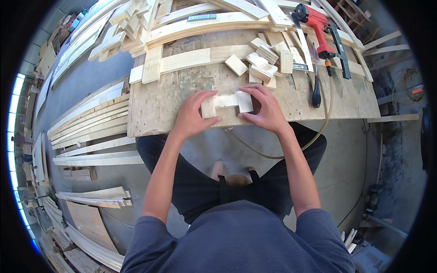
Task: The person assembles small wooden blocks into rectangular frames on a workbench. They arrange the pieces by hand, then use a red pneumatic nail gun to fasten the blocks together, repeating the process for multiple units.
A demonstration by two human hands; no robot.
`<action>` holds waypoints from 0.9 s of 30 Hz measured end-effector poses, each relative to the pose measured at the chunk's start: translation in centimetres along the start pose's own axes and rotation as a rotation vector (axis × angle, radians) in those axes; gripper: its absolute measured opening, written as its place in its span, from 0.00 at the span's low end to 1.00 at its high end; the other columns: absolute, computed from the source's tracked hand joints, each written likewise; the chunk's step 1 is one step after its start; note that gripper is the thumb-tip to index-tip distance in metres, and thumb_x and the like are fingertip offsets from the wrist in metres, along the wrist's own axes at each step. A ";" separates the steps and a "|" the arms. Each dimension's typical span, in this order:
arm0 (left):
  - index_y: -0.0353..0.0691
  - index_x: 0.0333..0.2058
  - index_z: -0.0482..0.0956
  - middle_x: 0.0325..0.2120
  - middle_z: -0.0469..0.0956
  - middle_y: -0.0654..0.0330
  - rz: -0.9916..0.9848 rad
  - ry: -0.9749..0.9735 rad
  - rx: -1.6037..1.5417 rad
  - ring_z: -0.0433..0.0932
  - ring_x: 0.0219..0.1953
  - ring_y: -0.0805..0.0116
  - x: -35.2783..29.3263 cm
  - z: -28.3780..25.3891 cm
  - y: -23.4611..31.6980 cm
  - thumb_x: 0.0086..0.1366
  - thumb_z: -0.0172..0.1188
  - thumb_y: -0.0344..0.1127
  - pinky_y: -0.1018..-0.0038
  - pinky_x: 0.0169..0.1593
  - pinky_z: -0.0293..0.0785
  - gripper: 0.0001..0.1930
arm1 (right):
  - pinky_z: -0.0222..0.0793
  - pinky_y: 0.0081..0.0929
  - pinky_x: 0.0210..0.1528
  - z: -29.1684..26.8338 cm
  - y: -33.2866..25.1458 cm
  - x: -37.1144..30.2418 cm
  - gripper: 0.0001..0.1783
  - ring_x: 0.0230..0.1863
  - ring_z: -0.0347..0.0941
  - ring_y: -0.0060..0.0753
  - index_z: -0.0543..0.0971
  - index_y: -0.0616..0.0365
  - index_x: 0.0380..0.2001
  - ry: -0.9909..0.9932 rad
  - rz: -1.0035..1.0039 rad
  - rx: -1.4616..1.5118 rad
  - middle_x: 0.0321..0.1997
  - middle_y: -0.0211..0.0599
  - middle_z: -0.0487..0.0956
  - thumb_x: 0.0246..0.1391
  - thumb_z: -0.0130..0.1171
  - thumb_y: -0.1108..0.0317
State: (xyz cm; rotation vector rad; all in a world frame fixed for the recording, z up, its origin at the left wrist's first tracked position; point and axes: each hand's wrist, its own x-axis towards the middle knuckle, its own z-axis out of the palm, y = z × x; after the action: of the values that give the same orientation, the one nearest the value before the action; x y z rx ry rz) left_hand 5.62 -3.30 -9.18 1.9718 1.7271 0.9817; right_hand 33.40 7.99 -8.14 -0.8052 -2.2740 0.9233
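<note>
My left hand (193,114) and my right hand (264,109) rest on a worn plywood bench (154,107), near its front edge. Between them lies a small assembly of pale wood: an upright block (208,107) under my left fingers, a short strip (226,100) in the middle, and a block (245,101) under my right fingers. Both hands press these pieces together. A heap of similar small wood blocks (263,61) lies just beyond them.
A red pneumatic nailer (318,29) with its hose (273,152) lies at the back right, beside a black-handled screwdriver (315,86) and a steel ruler (301,43). Long curved wooden slats (91,120) are stacked on the floor at left and across the bench's back.
</note>
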 end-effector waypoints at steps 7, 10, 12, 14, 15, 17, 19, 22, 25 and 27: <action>0.45 0.67 0.81 0.60 0.81 0.52 0.018 0.034 0.029 0.79 0.63 0.46 0.0 0.0 0.6 0.54 0.84 0.42 0.56 0.67 0.77 0.41 | 0.76 0.42 0.69 0.4 -0.1 -0.1 0.46 0.68 0.77 0.50 0.81 0.52 0.69 0.044 -0.035 -0.038 0.68 0.41 0.80 0.43 0.86 0.63; 0.47 0.68 0.80 0.59 0.79 0.54 -0.009 0.032 0.029 0.79 0.62 0.47 -0.1 -0.1 0.9 0.54 0.83 0.43 0.55 0.66 0.77 0.42 | 0.76 0.42 0.69 0.5 -0.5 -0.1 0.48 0.68 0.77 0.51 0.80 0.52 0.70 0.060 -0.038 -0.066 0.68 0.43 0.79 0.43 0.86 0.63; 0.50 0.70 0.79 0.59 0.78 0.56 -0.018 0.032 0.042 0.79 0.63 0.49 -0.2 0.0 0.7 0.54 0.82 0.45 0.55 0.67 0.76 0.43 | 0.76 0.43 0.70 0.6 -0.6 -0.2 0.48 0.68 0.77 0.51 0.79 0.53 0.71 0.053 -0.016 -0.069 0.68 0.44 0.79 0.44 0.86 0.64; 0.50 0.71 0.77 0.60 0.76 0.55 -0.022 0.038 0.027 0.79 0.63 0.48 -0.3 0.1 0.6 0.55 0.81 0.44 0.54 0.67 0.76 0.43 | 0.76 0.41 0.71 0.3 -0.6 -0.2 0.45 0.68 0.78 0.49 0.78 0.55 0.72 0.046 0.016 -0.016 0.69 0.45 0.78 0.47 0.81 0.68; 0.50 0.71 0.77 0.61 0.76 0.54 -0.024 0.041 0.020 0.79 0.63 0.47 -0.4 0.0 0.5 0.55 0.81 0.44 0.54 0.68 0.76 0.43 | 0.75 0.40 0.72 0.1 -0.6 -0.3 0.44 0.69 0.78 0.48 0.78 0.56 0.72 0.041 0.033 0.012 0.69 0.45 0.77 0.48 0.79 0.70; 0.50 0.72 0.75 0.63 0.74 0.52 -0.038 0.050 0.070 0.79 0.63 0.47 -1.0 -0.3 0.5 0.56 0.78 0.41 0.54 0.68 0.76 0.43 | 0.77 0.41 0.69 -0.7 -0.8 -1.0 0.43 0.67 0.78 0.50 0.78 0.58 0.71 0.050 0.077 0.038 0.65 0.46 0.78 0.48 0.73 0.74; 0.49 0.73 0.73 0.64 0.73 0.51 -0.079 0.036 0.035 0.78 0.63 0.46 -1.4 -0.9 0.2 0.57 0.76 0.38 0.53 0.70 0.75 0.43 | 0.78 0.40 0.67 -1.7 -0.3 -1.5 0.42 0.65 0.79 0.51 0.77 0.59 0.71 0.039 0.066 0.048 0.63 0.47 0.79 0.48 0.69 0.76; 0.47 0.74 0.72 0.65 0.74 0.52 -0.163 0.004 -0.199 0.77 0.65 0.47 -2.0 -2.9 0.1 0.56 0.72 0.33 0.54 0.74 0.71 0.43 | 0.78 0.40 0.67 -2.9 1.2 -1.8 0.41 0.62 0.80 0.49 0.78 0.57 0.70 0.000 0.011 0.030 0.59 0.46 0.82 0.48 0.67 0.77; 0.46 0.75 0.71 0.57 0.80 0.51 0.033 0.045 0.087 0.81 0.58 0.50 -2.1 -4.0 -1.4 0.55 0.74 0.30 0.54 0.71 0.74 0.46 | 0.76 0.41 0.69 -3.6 -0.2 -0.7 0.38 0.62 0.79 0.49 0.80 0.56 0.67 -0.058 0.014 -0.171 0.57 0.44 0.84 0.47 0.67 0.76; 0.45 0.70 0.77 0.52 0.84 0.55 0.026 0.022 0.123 0.81 0.58 0.49 -1.5 -3.4 -0.5 0.57 0.78 0.33 0.54 0.70 0.72 0.40 | 0.74 0.42 0.71 -3.4 -0.1 -0.2 0.35 0.64 0.78 0.50 0.82 0.55 0.64 -0.076 0.058 -0.123 0.58 0.42 0.85 0.47 0.67 0.75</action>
State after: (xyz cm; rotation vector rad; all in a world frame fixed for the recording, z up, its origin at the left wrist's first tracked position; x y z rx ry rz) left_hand 2.92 -5.30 -7.51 2.0711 1.8188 0.9297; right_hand 35.81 9.22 -6.07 -0.9072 -2.4037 0.8598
